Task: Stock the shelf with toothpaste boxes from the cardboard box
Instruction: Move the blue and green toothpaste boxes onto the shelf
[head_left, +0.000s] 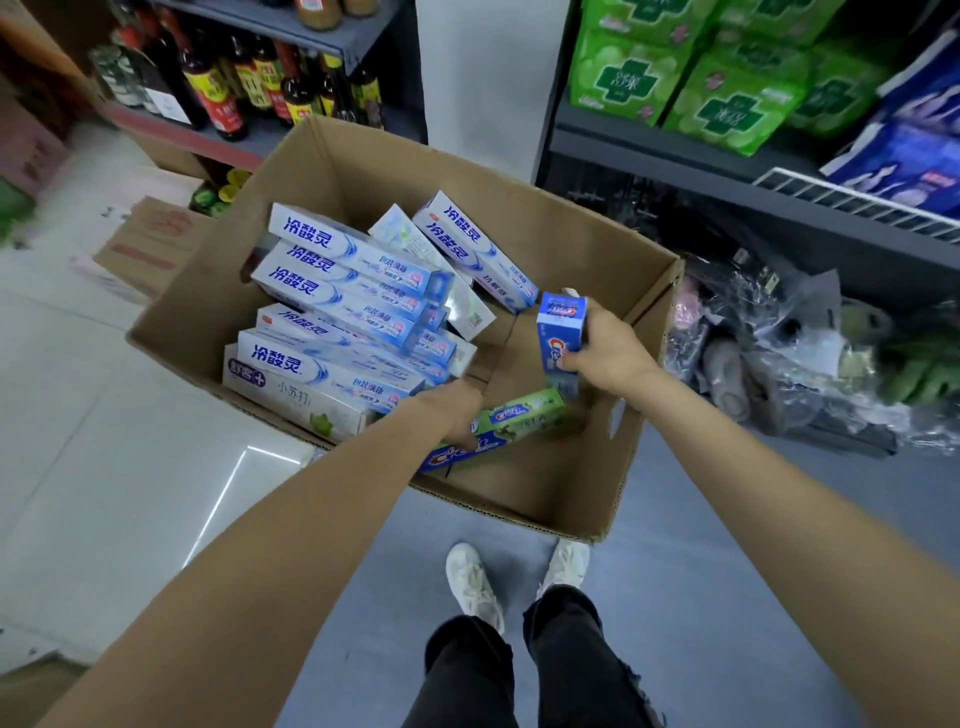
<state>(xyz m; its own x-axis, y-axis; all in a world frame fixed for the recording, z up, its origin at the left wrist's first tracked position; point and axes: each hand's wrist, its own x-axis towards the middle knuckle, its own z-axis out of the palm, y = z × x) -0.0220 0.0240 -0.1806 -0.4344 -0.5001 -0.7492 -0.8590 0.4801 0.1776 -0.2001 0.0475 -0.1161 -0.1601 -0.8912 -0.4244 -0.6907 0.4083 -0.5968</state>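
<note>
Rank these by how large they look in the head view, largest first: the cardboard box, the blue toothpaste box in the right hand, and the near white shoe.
1. cardboard box
2 and 3. blue toothpaste box and white shoe look alike in size, so I won't rank them.

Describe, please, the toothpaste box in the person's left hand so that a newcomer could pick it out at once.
Start at the big open cardboard box on the floor by the person's feet. At its near edge the left hand grips a toothpaste box lying on its side. It is green with blue ends, unlike the stacked white and pale blue boxes and the upright blue box held by the right hand.
</note>
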